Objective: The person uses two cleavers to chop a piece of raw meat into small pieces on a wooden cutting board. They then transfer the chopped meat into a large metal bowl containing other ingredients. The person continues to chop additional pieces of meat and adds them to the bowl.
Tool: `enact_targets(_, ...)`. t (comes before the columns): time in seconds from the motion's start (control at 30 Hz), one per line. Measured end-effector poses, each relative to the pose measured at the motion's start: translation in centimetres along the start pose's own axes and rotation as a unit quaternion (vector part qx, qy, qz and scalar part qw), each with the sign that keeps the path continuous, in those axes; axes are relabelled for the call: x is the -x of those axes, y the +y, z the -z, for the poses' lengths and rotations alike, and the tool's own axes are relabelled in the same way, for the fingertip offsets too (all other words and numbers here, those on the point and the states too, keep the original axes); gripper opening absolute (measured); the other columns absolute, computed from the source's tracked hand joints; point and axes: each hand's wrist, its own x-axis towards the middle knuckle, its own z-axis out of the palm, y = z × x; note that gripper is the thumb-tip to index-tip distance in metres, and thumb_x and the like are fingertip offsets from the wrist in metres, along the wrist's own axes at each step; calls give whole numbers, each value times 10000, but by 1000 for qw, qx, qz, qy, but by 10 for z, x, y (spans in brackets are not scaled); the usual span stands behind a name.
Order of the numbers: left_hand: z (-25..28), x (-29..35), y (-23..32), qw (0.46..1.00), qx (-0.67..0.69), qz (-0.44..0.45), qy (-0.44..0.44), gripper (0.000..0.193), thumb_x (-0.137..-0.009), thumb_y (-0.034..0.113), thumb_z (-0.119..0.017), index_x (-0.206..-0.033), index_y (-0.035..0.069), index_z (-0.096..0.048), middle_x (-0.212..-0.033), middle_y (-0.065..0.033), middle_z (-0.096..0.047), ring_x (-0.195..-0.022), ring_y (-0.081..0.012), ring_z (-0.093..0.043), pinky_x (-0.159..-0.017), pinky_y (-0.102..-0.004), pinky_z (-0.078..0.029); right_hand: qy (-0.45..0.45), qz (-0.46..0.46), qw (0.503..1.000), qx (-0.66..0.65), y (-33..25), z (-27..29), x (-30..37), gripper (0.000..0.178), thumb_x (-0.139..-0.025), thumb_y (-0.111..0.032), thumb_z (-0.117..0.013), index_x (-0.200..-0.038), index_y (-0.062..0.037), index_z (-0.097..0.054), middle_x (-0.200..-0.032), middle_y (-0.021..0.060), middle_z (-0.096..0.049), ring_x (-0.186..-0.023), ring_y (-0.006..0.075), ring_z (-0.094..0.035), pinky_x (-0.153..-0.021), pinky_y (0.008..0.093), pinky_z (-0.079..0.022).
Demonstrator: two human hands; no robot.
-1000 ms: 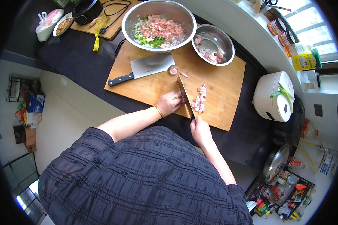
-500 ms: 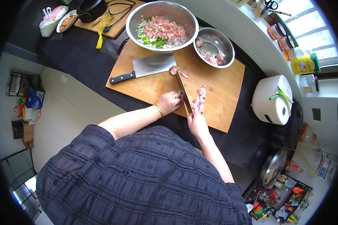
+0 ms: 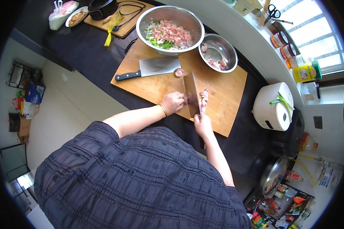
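My right hand [image 3: 203, 126] is closed round the handle of a cleaver [image 3: 194, 93], whose blade stands on the wooden cutting board [image 3: 221, 103]. Just left of the blade, the curled fingers of my left hand [image 3: 173, 102] press on a small piece of raw meat [image 3: 186, 100], mostly hidden by them. To the right of the blade lies a short row of cut meat pieces [image 3: 204, 100]. Another chunk of meat [image 3: 179, 72] rests beyond the blade, beside the tip of a second cleaver [image 3: 160, 66] lying flat, its black handle to the left.
Behind the board stands a large steel bowl [image 3: 139, 28] of minced meat and chopped greens. A smaller steel bowl [image 3: 233, 51] with meat pieces is beside it. A white rice cooker [image 3: 269, 110] with scallion on top stands at the right. Jars [image 3: 281, 39] line the windowsill.
The held cleaver's blade has shifted right and turned, showing more of its flat side. My left hand stays by the meat. The whole view has shifted slightly.
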Motion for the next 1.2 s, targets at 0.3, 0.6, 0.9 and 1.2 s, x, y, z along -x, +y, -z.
enact_targets(0.3,0,0,5,999,-18,33,-13,83,-684,145,-643,-694,77,-596,-776,-50,-582,-752,-209,-574,-655,-305,-481,8,-92,991,-94,8,27,25,226,-874,-195,-483,-792,13,-513,-515,38,-470,-377,116,-460,-364,268,-384)
enact_targets(0.6,9,-7,12,999,-17,-21,18,119,-724,203,-643,-698,93,-607,-695,-25,-543,-635,-210,-538,-588,-303,-465,2,-35,999,18,-24,42,48,201,-821,-157,-504,-768,33,-543,-655,233,-557,-638,385,-571,-598,409,-452)
enact_targets(0.9,-5,-1,4,1000,4,-24,12,114,-615,154,-651,-691,92,-594,-732,-33,-528,-732,-208,-523,-640,-322,-457,-24,-23,998,48,-13,31,47,195,-821,-157,-503,-751,24,-525,-677,262,-554,-677,416,-563,-617,448,-451)
enact_targets(1.2,-9,-3,1,999,33,-39,19,119,-605,127,-659,-679,74,-582,-717,-37,-528,-701,-208,-516,-627,-301,-459,-21,-21,998,52,-16,22,34,203,-828,-167,-491,-755,21,-516,-661,269,-554,-665,428,-562,-618,469,-452)
